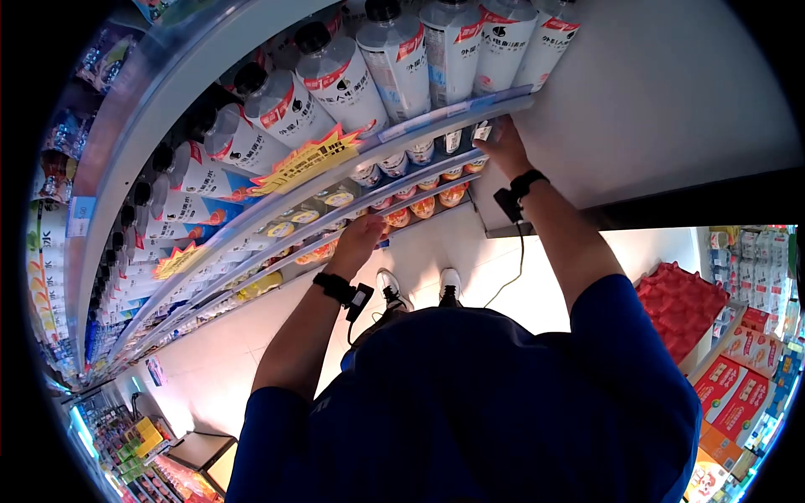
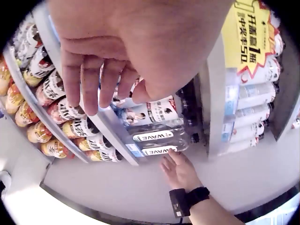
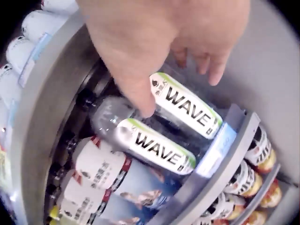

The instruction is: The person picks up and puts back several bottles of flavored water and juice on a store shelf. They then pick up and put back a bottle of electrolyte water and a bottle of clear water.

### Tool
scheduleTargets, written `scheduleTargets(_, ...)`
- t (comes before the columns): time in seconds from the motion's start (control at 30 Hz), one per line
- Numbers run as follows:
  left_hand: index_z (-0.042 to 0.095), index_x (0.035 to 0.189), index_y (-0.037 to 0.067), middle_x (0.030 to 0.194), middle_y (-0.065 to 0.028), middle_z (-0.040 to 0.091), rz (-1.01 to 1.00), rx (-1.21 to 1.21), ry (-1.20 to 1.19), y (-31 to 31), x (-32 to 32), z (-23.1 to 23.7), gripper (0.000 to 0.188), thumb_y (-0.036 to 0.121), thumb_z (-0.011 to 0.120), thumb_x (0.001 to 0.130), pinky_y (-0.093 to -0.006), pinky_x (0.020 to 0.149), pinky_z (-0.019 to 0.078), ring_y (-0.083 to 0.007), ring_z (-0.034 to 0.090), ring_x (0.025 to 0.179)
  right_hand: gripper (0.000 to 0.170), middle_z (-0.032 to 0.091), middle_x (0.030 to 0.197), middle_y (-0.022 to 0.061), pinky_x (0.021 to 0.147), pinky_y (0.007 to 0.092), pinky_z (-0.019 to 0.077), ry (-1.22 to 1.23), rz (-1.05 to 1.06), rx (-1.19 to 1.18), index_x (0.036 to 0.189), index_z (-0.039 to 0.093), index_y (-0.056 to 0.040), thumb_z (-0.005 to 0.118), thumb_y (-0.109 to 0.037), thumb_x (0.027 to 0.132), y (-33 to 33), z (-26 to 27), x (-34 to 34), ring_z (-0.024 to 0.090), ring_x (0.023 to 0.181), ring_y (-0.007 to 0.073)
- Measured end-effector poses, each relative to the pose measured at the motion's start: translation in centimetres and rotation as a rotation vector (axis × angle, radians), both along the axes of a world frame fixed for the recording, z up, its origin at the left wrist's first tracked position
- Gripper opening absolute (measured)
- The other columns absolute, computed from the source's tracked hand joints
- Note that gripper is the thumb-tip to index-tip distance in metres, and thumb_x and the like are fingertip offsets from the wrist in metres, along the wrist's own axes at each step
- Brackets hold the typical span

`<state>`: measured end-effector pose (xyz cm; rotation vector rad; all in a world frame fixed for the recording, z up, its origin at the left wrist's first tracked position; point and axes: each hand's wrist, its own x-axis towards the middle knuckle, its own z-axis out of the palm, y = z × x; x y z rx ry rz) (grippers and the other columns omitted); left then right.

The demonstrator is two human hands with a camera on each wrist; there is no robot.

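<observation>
Two clear bottles with white-and-green WAVE labels stand side by side at the end of a shelf. My right hand (image 1: pixel 503 151) holds the outermost WAVE bottle (image 3: pixel 187 107), thumb on the near side of its label and fingers between it and the side wall. Beside it stands the second WAVE bottle (image 3: pixel 157 146). In the left wrist view, my left hand (image 2: pixel 136 47) has relaxed fingers (image 2: pixel 89 89) and nothing in it. In the head view it hovers in front of the lower shelves, lower and left of the right hand.
White-labelled bottles (image 1: pixel 402 71) fill the shelf above, whose edge (image 1: pixel 453 117) curves overhead with yellow price signs (image 1: pixel 306 159). Orange-bottomed containers (image 2: pixel 40 133) line the lower shelves. A plain side panel (image 1: pixel 654 109) bounds the right. Red cartons (image 1: pixel 734 398) are stacked behind on the right.
</observation>
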<state>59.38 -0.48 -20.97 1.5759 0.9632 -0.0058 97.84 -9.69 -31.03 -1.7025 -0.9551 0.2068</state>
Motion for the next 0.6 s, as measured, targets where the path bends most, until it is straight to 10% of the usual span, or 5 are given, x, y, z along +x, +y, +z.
scheduleTargets(0.4,0.057,0.118,0.005,0.118,-0.0064,0.066,0.058,-0.036,-0.014,-2.3,-1.7,-1.2,0.023,0.018,0.054,0.099,-0.0323,0.088,0.0512,-0.0173,0.064,0.106,0.067,0.064,0.115,0.0146,0.094,0.0369,0.0487,0.184,0.054,0.036,0.126,0.05,-0.0001,0.085,-0.017,0.072,1.1,2.3,-1.2,0.063,0.109,0.0287)
scheduleTargets(0.6,0.054,0.127,0.002,0.118,-0.0141,0.064,-0.135,0.521,-0.155,-4.1,2.9,0.9,0.045,0.015,0.069,0.087,-0.0355,0.088,0.0523,-0.0272,0.065,0.102,0.075,0.059,0.124,0.0158,0.095,0.0359,0.0484,-0.121,-0.044,0.019,0.132,0.044,-0.0028,0.085,-0.017,0.071,-4.7,7.8,-7.6,0.059,0.115,0.0299)
